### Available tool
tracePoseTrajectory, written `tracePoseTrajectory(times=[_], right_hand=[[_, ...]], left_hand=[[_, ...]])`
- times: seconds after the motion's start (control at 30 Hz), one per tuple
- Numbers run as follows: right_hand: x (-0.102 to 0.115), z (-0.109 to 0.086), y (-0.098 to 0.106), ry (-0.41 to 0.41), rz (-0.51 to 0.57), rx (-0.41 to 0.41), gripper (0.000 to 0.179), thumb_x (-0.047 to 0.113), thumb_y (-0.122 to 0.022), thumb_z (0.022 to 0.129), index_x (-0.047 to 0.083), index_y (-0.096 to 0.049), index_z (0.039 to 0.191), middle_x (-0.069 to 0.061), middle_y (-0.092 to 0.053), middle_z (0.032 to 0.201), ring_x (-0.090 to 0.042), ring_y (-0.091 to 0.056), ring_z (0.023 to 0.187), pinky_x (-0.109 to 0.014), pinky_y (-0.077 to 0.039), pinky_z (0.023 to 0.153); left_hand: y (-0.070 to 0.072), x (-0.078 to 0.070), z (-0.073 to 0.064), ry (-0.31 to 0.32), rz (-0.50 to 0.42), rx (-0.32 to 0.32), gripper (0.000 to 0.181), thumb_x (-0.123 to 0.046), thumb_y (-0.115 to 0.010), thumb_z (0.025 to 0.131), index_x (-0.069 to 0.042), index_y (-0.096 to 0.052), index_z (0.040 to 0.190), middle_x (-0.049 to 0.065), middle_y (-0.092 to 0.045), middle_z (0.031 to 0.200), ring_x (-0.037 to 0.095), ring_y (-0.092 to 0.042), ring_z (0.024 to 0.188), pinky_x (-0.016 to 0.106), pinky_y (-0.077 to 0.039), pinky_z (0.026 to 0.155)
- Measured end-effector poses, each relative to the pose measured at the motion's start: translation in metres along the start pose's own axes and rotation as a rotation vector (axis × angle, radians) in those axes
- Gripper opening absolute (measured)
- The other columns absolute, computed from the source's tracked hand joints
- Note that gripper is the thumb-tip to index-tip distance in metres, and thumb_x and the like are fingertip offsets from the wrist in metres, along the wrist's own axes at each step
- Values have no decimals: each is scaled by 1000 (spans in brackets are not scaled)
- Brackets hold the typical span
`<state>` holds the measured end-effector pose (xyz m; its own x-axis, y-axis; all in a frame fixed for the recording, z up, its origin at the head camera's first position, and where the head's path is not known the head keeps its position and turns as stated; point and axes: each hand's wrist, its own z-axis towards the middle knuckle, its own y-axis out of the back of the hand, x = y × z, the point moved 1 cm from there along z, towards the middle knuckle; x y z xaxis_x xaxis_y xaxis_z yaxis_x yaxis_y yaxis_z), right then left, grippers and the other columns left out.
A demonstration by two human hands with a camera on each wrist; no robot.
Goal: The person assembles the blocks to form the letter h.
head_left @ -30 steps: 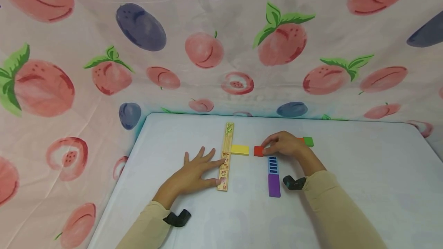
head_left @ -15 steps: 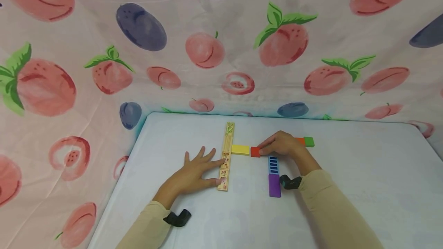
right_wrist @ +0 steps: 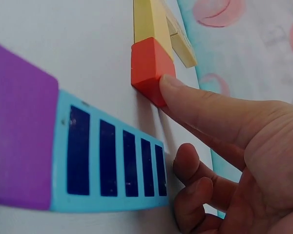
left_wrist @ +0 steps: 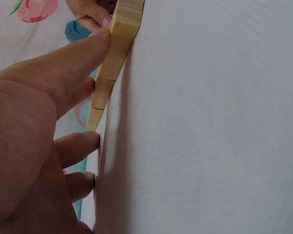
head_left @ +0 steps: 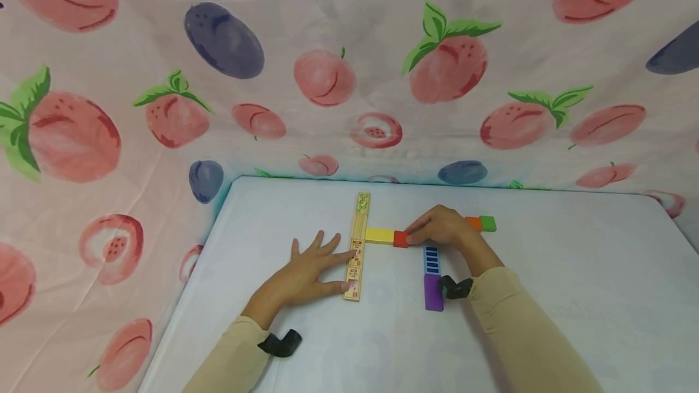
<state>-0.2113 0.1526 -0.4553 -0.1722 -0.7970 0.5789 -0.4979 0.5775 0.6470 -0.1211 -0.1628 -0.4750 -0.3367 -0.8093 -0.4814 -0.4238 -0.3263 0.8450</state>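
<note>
A column of printed wooden blocks (head_left: pixel 361 217) lies lengthwise on the white table. My left hand (head_left: pixel 306 272) is spread flat to its left, thumb and index fingertips resting on the column. From the column's right side a yellow block (head_left: pixel 380 236) sticks out crosswise. My right hand (head_left: pixel 445 226) pinches a red block (head_left: pixel 400 239) between thumb and index finger, and the block's left end touches the yellow one. In the right wrist view the thumb (right_wrist: pixel 200 105) presses on the red block's near end, while the other fingers curl loosely beside it.
A light blue block with dark stripes (head_left: pixel 432 261) and a purple block (head_left: pixel 433 293) lie end to end below the right hand. Behind that wrist are an orange block (head_left: pixel 474 223) and a green block (head_left: pixel 488 224). Fruit-printed cloth (head_left: pixel 322 77) hangs along the table's back edge.
The right hand has slid the red block left until its gap to the yellow block closed. More of the orange block now shows. The left hand has stayed in place.
</note>
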Motion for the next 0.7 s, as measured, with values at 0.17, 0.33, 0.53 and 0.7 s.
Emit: tracePoseTrajectory(times=[0.17, 0.33, 0.53, 0.7], right_hand=[[1, -2, 0, 3, 8, -1, 28, 32, -84, 83, 21, -83, 108, -12, -67, 134, -32, -52, 124, -53, -43, 104], [1, -3, -1, 13, 9, 2, 29, 31, -83, 84, 20, -82, 110, -14, -66, 135, -34, -51, 125, -54, -43, 104], [1, -4, -1, 14, 16, -6, 28, 31, -82, 85, 20, -82, 110, -13, -66, 135, -34, -51, 126, -54, -43, 105], [1, -4, -1, 12, 24, -6, 27, 30, -83, 84, 20, -82, 109, -13, -67, 135, -34, -51, 127, -54, -43, 106]], left_hand=[[0, 0, 0, 0, -3, 1, 67, -68, -65, 89, -49, -45, 151, -4, -24, 170, 32, -4, 161, 75, 7, 118], [-2, 1, 1, -27, -15, 0, 69, -66, -65, 90, -48, -43, 152, -11, -21, 170, 34, -2, 160, 76, 10, 116], [-2, 2, 1, -49, -27, 1, 70, -66, -64, 91, -47, -41, 154, -17, -22, 169, 37, 1, 160, 78, 11, 114], [-1, 2, 1, -50, -28, 4, 71, -66, -64, 91, -46, -40, 154, -17, -27, 167, 38, 1, 160, 79, 11, 113]])
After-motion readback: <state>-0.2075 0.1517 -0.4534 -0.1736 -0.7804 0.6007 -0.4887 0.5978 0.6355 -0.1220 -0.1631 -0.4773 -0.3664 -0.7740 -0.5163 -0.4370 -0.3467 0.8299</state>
